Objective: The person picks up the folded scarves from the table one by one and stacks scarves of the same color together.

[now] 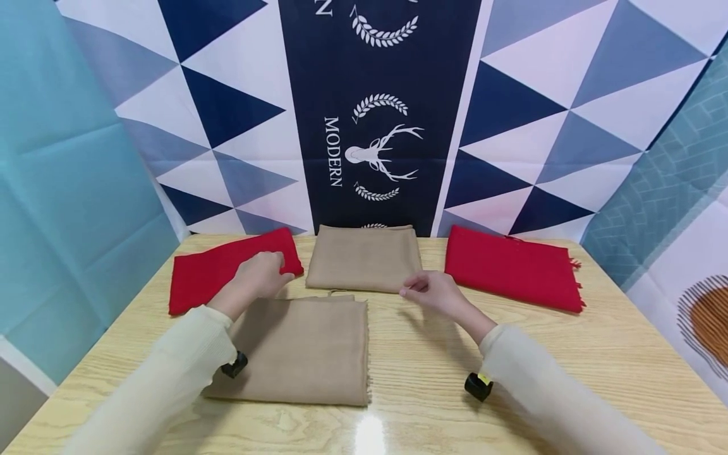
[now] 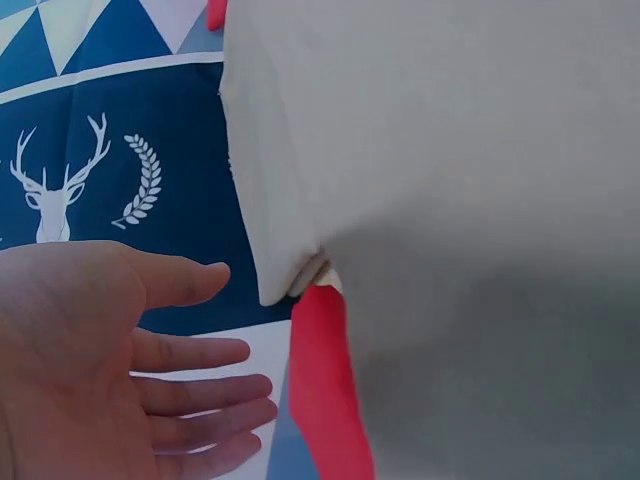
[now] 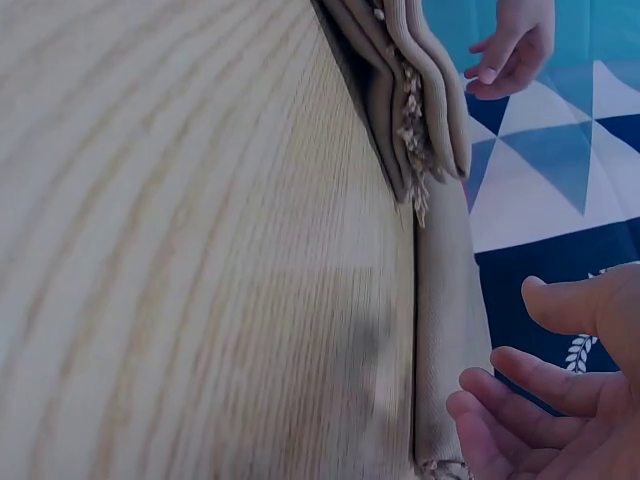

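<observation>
Printed fabric rises behind the worktop, where a folded front beige cloth lies nearest, two red cloths flanking the rear beige cloth. My left hand and right hand are empty, fingers loose; I judge this a reach, next needing a pinched edge.

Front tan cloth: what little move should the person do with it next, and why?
Maybe lower the right grip to the front tan cloth at its fringed right edge. Both that grip and the left grip look empty, and this cloth lies nearer the person than the back tan cloth, left red cloth and right red cloth.
</observation>
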### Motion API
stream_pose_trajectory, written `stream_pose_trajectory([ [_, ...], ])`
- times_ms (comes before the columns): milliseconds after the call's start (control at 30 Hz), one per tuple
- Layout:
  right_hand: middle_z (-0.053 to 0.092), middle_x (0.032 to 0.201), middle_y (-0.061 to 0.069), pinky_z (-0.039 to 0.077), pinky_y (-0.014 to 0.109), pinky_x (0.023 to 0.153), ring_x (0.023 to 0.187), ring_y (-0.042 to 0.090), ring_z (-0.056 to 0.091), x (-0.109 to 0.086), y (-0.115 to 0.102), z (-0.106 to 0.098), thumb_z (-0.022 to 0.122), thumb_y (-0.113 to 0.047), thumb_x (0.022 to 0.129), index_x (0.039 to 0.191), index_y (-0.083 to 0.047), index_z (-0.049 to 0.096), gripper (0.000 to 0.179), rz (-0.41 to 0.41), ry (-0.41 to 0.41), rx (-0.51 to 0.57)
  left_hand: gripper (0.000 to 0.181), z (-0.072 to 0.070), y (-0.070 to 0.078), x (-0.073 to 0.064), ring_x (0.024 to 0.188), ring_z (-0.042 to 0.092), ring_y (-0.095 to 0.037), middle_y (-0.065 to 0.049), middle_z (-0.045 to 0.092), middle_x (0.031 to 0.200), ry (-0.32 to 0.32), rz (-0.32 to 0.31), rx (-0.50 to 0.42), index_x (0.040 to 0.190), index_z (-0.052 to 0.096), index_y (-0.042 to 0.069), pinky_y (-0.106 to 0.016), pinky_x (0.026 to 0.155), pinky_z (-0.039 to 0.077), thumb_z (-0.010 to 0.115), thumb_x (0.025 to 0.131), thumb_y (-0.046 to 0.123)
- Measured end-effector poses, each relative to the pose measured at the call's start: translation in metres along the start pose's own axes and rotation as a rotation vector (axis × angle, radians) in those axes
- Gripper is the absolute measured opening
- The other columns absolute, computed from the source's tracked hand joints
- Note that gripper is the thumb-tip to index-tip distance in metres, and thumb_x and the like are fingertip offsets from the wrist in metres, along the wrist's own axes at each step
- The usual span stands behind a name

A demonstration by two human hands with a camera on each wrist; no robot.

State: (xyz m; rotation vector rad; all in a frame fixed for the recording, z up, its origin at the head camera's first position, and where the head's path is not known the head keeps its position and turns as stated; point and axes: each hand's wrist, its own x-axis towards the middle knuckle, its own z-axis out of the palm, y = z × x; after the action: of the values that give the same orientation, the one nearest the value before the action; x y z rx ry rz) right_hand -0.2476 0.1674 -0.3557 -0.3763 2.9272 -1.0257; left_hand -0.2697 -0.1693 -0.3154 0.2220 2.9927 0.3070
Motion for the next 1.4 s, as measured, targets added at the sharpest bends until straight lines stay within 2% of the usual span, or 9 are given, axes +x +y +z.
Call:
stream_pose_trajectory([
  [300, 0.073, 0.096, 0.015, 0.053, 0.03, 0.076, 0.089, 0.024, 0.066, 0.013, 0.01, -0.008, 0.068, -0.024, 0.088, 0.105, -0.004, 0.071, 0.027, 0.047, 0.022, -0.029, 0.026, 0.0, 0.012, 0.028, 0.062, 0.049, -0.017, -0.005, 0.052, 0.068, -0.007, -0.006, -0.031, 0.084, 0.052, 0.007, -0.029, 0.058, 0.04, 0.065, 0.085, 0.029],
  [467, 0.072, 0.101, 0.016, 0.053, 0.03, 0.077, 0.092, 0.025, 0.066, 0.017, 0.015, -0.014, 0.067, -0.024, 0.089, 0.108, -0.002, 0.07, 0.029, 0.078, 0.005, -0.019, 0.017, -0.001, 0.018, 0.042, 0.065, 0.049, -0.019, -0.005, 0.052, 0.069, -0.026, 0.023, -0.031, 0.076, 0.051, 0.007, -0.03, 0.062, 0.04, 0.056, 0.086, 0.02],
  [600, 0.07, 0.104, 0.017, 0.054, 0.028, 0.075, 0.091, 0.025, 0.066, 0.02, 0.017, -0.02, 0.066, -0.026, 0.09, 0.11, -0.002, 0.068, 0.032, 0.126, -0.002, 0.002, 0.017, -0.004, 0.024, 0.05, 0.071, 0.05, -0.021, -0.009, 0.055, 0.077, -0.052, 0.032, -0.047, 0.083, 0.054, 0.003, -0.031, 0.068, 0.042, 0.053, 0.087, 0.019],
  [767, 0.068, 0.11, 0.019, 0.054, 0.033, 0.081, 0.097, 0.027, 0.065, 0.027, 0.016, -0.026, 0.065, -0.027, 0.091, 0.112, -0.002, 0.067, 0.034, 0.172, 0.004, 0.03, 0.031, -0.003, 0.03, 0.06, 0.089, 0.057, -0.026, -0.019, 0.062, 0.104, -0.039, 0.036, -0.109, 0.107, 0.056, -0.005, -0.036, 0.085, 0.049, 0.054, 0.087, 0.019],
  [900, 0.066, 0.115, 0.021, 0.053, 0.039, 0.088, 0.107, 0.032, 0.062, 0.034, 0.018, -0.025, 0.064, -0.028, 0.091, 0.117, 0.0, 0.064, 0.038, 0.175, 0.017, 0.02, 0.023, 0.004, 0.032, 0.068, 0.083, 0.057, -0.027, -0.018, 0.062, 0.095, -0.021, 0.055, -0.163, 0.094, 0.058, -0.005, -0.032, 0.078, 0.049, 0.049, 0.087, 0.016],
  [1000, 0.063, 0.12, 0.025, 0.052, 0.041, 0.091, 0.112, 0.036, 0.06, 0.039, 0.02, -0.022, 0.064, -0.03, 0.091, 0.123, 0.003, 0.058, 0.046, 0.195, 0.021, 0.039, 0.02, 0.009, 0.034, 0.072, 0.068, 0.052, -0.022, -0.01, 0.056, 0.075, -0.029, 0.036, -0.213, 0.074, 0.054, 0.003, -0.026, 0.063, 0.042, 0.046, 0.088, 0.015],
  [1100, 0.06, 0.125, 0.027, 0.051, 0.042, 0.095, 0.115, 0.037, 0.058, 0.044, 0.023, -0.018, 0.063, -0.031, 0.091, 0.128, 0.004, 0.053, 0.052, 0.243, 0.021, 0.08, 0.023, 0.012, 0.036, 0.075, 0.061, 0.049, -0.019, -0.005, 0.051, 0.07, -0.042, 0.019, -0.234, 0.068, 0.049, 0.007, -0.023, 0.056, 0.038, 0.044, 0.088, 0.016],
  [1300, 0.057, 0.129, 0.027, 0.05, 0.042, 0.098, 0.116, 0.037, 0.057, 0.049, 0.024, -0.011, 0.062, -0.032, 0.091, 0.133, 0.005, 0.048, 0.057, 0.305, -0.001, 0.116, 0.022, 0.015, 0.034, 0.079, 0.07, 0.062, -0.029, -0.009, 0.056, 0.077, -0.084, -0.023, -0.293, 0.077, 0.052, 0.003, -0.028, 0.064, 0.048, 0.042, 0.089, 0.019],
  [1400, 0.057, 0.126, 0.025, 0.051, 0.036, 0.091, 0.105, 0.03, 0.06, 0.052, 0.021, -0.011, 0.06, -0.034, 0.092, 0.136, 0.005, 0.045, 0.061, 0.345, -0.031, 0.163, 0.02, 0.015, 0.032, 0.081, 0.068, 0.061, -0.028, -0.009, 0.053, 0.078, -0.092, -0.05, -0.354, 0.079, 0.051, 0.003, -0.032, 0.071, 0.051, 0.043, 0.089, 0.019],
])
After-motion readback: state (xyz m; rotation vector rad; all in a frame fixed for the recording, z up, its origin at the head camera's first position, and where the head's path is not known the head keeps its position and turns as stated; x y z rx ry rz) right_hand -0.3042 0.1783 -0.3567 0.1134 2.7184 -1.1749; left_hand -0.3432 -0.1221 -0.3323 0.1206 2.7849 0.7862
